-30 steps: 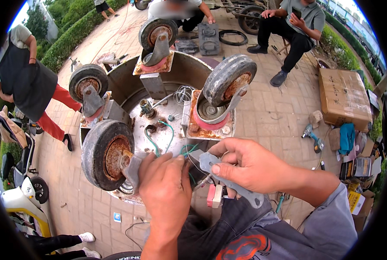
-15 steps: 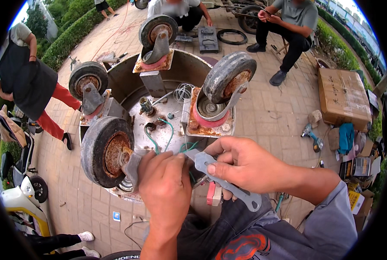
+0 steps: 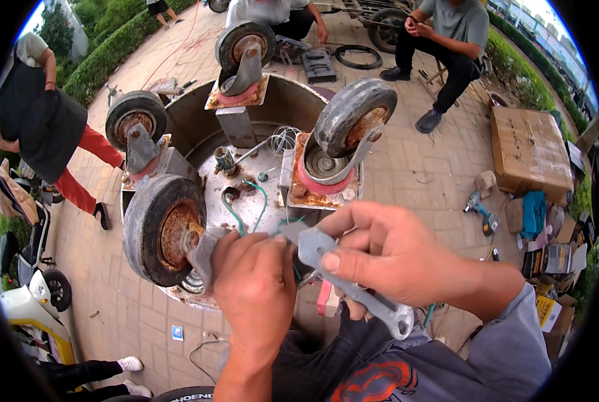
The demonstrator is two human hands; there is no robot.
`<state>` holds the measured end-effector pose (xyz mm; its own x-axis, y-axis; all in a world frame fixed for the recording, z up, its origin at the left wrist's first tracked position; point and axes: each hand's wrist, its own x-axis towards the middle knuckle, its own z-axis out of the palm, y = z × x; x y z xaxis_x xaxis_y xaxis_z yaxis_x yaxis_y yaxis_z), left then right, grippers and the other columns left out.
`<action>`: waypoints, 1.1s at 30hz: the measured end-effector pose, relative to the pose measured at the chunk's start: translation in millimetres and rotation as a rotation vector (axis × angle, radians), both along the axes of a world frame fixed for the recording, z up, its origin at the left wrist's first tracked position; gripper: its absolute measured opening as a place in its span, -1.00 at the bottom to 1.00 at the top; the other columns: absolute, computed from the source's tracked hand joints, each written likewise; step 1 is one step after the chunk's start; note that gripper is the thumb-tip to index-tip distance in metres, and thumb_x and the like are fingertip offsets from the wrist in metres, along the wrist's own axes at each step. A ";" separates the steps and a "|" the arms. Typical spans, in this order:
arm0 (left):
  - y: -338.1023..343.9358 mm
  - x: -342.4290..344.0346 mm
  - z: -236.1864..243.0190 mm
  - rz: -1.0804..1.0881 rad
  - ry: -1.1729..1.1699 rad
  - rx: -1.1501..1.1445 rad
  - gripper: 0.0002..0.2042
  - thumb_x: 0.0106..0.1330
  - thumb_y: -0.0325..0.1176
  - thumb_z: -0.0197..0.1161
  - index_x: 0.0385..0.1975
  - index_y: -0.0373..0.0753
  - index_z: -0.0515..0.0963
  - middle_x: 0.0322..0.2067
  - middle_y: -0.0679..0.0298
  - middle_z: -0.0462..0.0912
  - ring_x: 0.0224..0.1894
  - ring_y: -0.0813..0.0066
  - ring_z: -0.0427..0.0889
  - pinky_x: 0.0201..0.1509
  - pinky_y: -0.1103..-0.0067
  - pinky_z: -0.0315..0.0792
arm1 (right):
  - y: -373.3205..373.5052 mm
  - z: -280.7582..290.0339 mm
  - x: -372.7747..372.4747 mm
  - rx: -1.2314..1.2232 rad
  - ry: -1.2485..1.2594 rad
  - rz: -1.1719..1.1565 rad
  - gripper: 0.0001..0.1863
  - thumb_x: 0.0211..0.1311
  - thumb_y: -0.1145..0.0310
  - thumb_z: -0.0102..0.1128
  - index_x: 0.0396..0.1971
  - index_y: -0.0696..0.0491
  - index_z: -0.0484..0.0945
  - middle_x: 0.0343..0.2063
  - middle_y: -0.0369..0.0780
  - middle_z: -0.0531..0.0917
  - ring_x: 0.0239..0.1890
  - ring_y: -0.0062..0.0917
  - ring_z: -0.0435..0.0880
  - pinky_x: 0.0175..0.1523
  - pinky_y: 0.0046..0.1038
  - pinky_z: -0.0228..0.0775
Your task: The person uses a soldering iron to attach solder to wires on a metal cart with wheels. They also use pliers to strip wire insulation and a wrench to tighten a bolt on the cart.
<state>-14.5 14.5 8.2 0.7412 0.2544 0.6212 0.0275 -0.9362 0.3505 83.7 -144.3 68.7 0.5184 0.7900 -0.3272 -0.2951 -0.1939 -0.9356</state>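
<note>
Cardboard box [image 3: 532, 151], caster [image 3: 177, 234] perhaps touching left hand [image 3: 256, 285]

Tan brick paving [image 3: 416, 157] in daylight, with green hedges [image 3: 108, 57] along both sides

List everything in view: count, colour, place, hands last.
Drum: one, whitish, centre
Caster wheels: four, dark grey, on drum
Wires: several, green, inside drum
Fitting: one, brassy, inside drum
Flat tool: one, grey, near centre
Block: one, red and white, lower centre
Drill: one, teal, right
Cardboard box: one, brown, right
Clutter: uncountable, mixed, right
Case: at least one, dark grey, top
Coil: one, black, top
Scooter: one, white and yellow, left
Hedges: several, green, sides
Other people: five, varied clothing, edges
Left hand: one, bare, beside nearest wheel
Right hand: one, bare, gripping flat tool
</note>
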 end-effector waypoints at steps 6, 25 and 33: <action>0.2 2.2 -0.7 -0.005 -0.042 -0.002 -0.85 -0.05 -0.57 0.40 -0.46 -0.33 0.61 -0.46 0.10 0.64 -0.31 0.15 0.63 -0.05 0.32 0.48 | 11.2 -10.0 4.7 -0.214 0.000 0.006 -0.66 0.32 0.43 0.09 -0.02 0.33 0.34 -0.43 -0.15 0.64 -0.55 -0.65 0.60 -0.51 -0.55 0.44; 1.1 2.0 1.0 -0.015 0.008 -0.007 -0.87 0.05 -0.58 0.30 -0.37 -0.36 0.58 -0.41 0.07 0.62 -0.26 0.07 0.59 -0.09 0.32 0.44 | 2.7 -43.5 17.4 -0.067 -1.591 0.024 -0.68 0.01 0.46 0.16 -0.15 0.11 0.48 -0.54 -0.22 0.55 -0.55 -0.32 0.63 -0.52 -0.34 0.46; 1.1 1.6 1.2 -0.014 0.027 0.000 -0.89 0.10 -0.57 0.27 -0.37 -0.37 0.56 -0.39 0.05 0.62 -0.25 0.05 0.58 -0.08 0.30 0.43 | 10.2 -43.7 17.6 -0.088 -1.709 -0.066 -0.67 0.01 0.41 0.15 -0.15 0.12 0.50 -0.58 -0.29 0.51 -0.59 -0.44 0.61 -0.54 -0.41 0.44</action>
